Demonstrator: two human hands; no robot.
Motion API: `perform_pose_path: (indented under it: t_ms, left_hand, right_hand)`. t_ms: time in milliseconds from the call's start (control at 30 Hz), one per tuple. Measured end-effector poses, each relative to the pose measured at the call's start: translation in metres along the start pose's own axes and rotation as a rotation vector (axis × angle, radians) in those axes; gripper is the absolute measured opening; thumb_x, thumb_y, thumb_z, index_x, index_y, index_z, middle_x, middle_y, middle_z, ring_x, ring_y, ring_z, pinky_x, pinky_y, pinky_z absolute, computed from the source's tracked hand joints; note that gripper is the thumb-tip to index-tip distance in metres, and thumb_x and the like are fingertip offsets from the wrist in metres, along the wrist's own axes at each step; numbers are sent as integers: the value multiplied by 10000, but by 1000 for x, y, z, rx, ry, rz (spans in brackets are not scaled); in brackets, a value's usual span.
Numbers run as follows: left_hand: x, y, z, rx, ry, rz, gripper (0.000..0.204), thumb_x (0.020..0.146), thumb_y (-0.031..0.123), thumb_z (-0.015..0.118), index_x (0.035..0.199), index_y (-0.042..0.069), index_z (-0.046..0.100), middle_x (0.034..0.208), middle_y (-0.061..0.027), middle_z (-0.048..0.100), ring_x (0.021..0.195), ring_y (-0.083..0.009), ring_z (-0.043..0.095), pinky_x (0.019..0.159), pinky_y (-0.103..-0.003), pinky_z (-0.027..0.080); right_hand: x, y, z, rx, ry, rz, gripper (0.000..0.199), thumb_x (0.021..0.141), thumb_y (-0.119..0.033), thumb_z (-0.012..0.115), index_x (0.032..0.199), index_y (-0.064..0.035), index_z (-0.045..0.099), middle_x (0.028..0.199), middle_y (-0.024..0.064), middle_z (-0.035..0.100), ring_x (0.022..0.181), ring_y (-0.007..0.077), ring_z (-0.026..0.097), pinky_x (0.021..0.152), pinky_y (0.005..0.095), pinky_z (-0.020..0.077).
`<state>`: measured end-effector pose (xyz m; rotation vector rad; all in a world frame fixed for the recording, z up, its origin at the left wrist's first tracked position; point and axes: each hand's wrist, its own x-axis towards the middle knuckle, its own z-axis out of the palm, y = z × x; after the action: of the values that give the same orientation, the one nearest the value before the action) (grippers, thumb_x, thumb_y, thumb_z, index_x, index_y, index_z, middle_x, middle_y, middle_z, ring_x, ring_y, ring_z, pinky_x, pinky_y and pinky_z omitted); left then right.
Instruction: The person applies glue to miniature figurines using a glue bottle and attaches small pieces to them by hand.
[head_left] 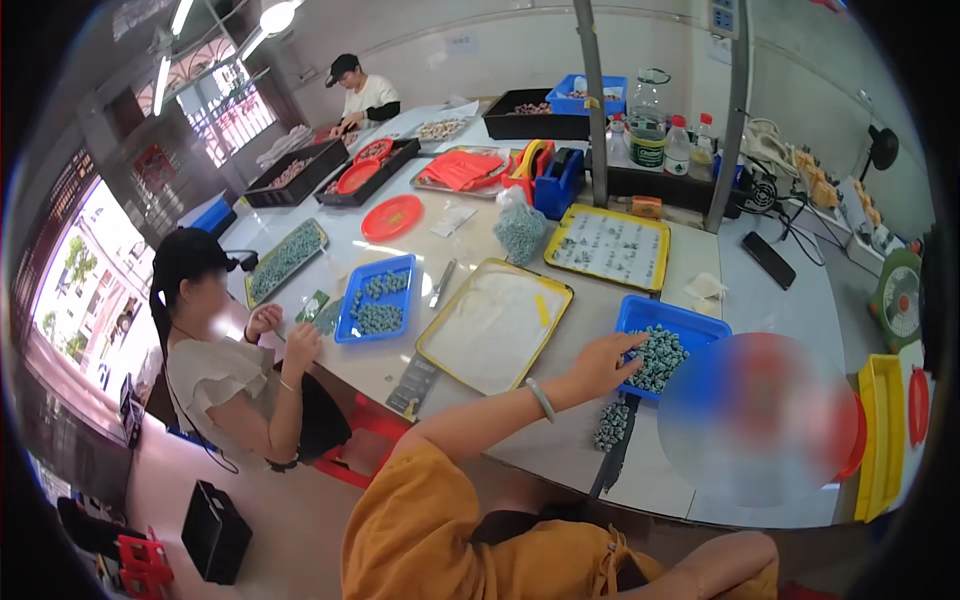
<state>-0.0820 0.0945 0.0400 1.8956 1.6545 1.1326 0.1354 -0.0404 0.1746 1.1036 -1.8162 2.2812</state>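
Observation:
My left hand (603,364), with a pale bangle on its wrist, reaches over the left edge of a blue plastic tray (690,318). Its fingers are outstretched and apart, with the tips at a heap of small green-grey beads (660,358) in the tray. Nothing shows in its grasp. A smaller pile of the same beads (611,427) lies on the table just below the tray. My right forearm (715,565) is bent at the bottom edge, but the hand is out of view. A round blurred patch covers the table right of the tray.
A yellow-rimmed tray (490,325) lies left of my hand; another with small pieces (608,248) is farther back. A bag of beads (520,232) and tape dispensers (558,182) stand behind. A co-worker (245,360) sits at left by a blue bead tray (376,298). Metal posts (593,100) rise at the back.

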Motion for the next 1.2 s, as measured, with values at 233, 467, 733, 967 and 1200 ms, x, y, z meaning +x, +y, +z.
perform_pose_path:
  t_ms: [233,467,733,967,1200]
  left_hand:
    - [-39,1,-23,28,47,142,316,746,36,659,1053,69,592,1077,-82,550,583,-117,504,552,-233,431]
    - [-80,9,-17,-11,118,97,265,742,5,648,1000,51,604,1059,-97,558,611,-127,523,537,-232,424]
    - [-98,9,-34,-4,104,75,240,739,-4,645,969,58,622,1047,-98,578,643,-122,555,550,-231,439]
    - [-100,10,-41,57,131,102,232,743,11,648,968,61,620,1026,-85,586,624,-133,561,547,-241,446]
    - [-104,18,-32,61,107,94,239,728,-13,649,953,64,627,1040,-93,589,661,-140,574,570,-240,456]
  right_hand:
    - [55,31,17,-118,82,-422,355,834,-274,535,1062,-2,515,959,170,588,866,325,560,740,381,436]
    - [89,48,32,-339,-52,-568,371,851,-268,488,1134,-29,470,944,139,601,857,290,571,760,375,426]
    - [127,52,44,-572,-264,-618,401,870,-262,435,1217,-61,418,928,104,615,847,249,585,784,369,416]
    - [142,45,47,-795,-502,-666,437,887,-256,388,1290,-88,373,913,73,628,838,214,596,805,364,407]
    - [148,35,59,-838,-618,-428,425,896,-244,374,1294,-96,379,915,65,631,847,201,598,830,361,397]
